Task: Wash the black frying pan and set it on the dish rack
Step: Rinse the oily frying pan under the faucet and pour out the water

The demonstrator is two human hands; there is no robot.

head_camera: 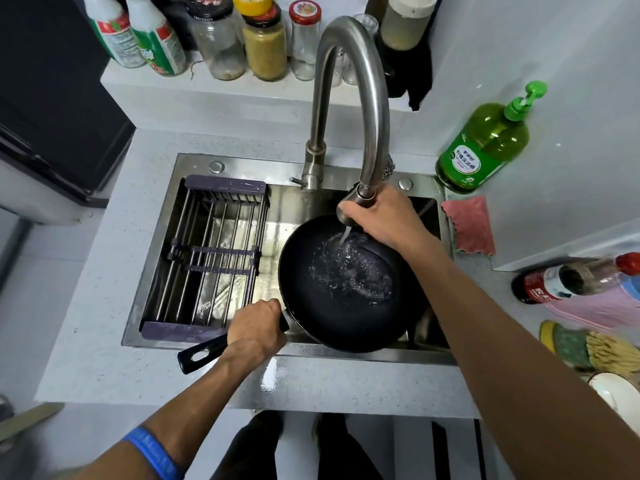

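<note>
The black frying pan (346, 285) sits tilted over the right half of the steel sink (152, 258), its bowl under the faucet (349, 98) and its handle reaching out over the front rim toward the person. The left hand (258, 329) has a closed grip wrapped round the handle close to the bowl, carrying the pan's weight. The right hand (377, 216) is curled round the faucet's spray head, aiming a thin stream of water that splashes across the pan's inner surface. The dish rack (211, 261) spans the left half of the sink, just beside the pan and holding nothing. A green soap bottle (485, 140) stands at the back right on the bench, with a pink cloth (469, 225) lying in front of it. The pan looks to be only at the rinsing stage, so scrubbing and racking remain. The chief risk is the one-handed hold: a wet handle could twist in the grip as water pools in the bowl, tipping it onto the sink edge. Water deflecting off the sloped surface could also spray onto the front bench, which already looks wet.
</note>
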